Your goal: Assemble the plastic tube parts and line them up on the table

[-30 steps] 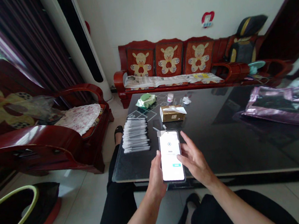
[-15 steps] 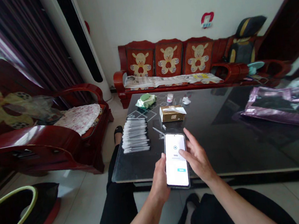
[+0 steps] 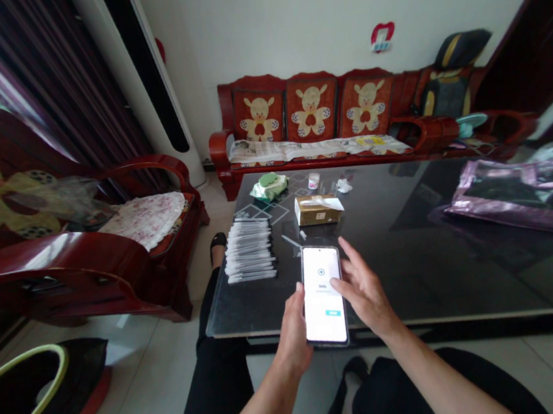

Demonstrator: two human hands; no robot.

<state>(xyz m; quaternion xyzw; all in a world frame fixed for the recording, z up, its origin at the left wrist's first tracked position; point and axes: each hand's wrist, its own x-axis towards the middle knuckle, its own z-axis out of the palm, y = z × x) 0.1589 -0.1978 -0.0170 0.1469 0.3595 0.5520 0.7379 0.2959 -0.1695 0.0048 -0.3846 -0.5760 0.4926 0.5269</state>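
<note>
My left hand [image 3: 293,332] is closed around the left side of a smartphone [image 3: 326,318], its thumb along the edge and its other fingers mostly hidden behind. The phone's lit white screen shows a round icon, a short word and a small blue-green button. At the phone's right edge is my right hand [image 3: 371,296], its thumb tip over the screen and its index finger stretched out and apart. Beyond the left hand, a row of several pens [image 3: 249,250] with whitish barrels lies on the dark table [image 3: 415,270]. Small white pieces [image 3: 303,235] lie just past the phone.
A tissue pack [image 3: 318,210], a green wipes pack [image 3: 268,186], a small jar [image 3: 313,181] and crumpled tissue [image 3: 343,186] stand farther back. A purple-trimmed clear bag [image 3: 517,197] lies right. A lined bin [image 3: 67,394] and wooden armchair [image 3: 128,272] are left; a wooden sofa [image 3: 312,108] stands behind.
The phone has shifted very slightly left within the view. Both hands keep nearly the same pose, and the screen shows the same page.
</note>
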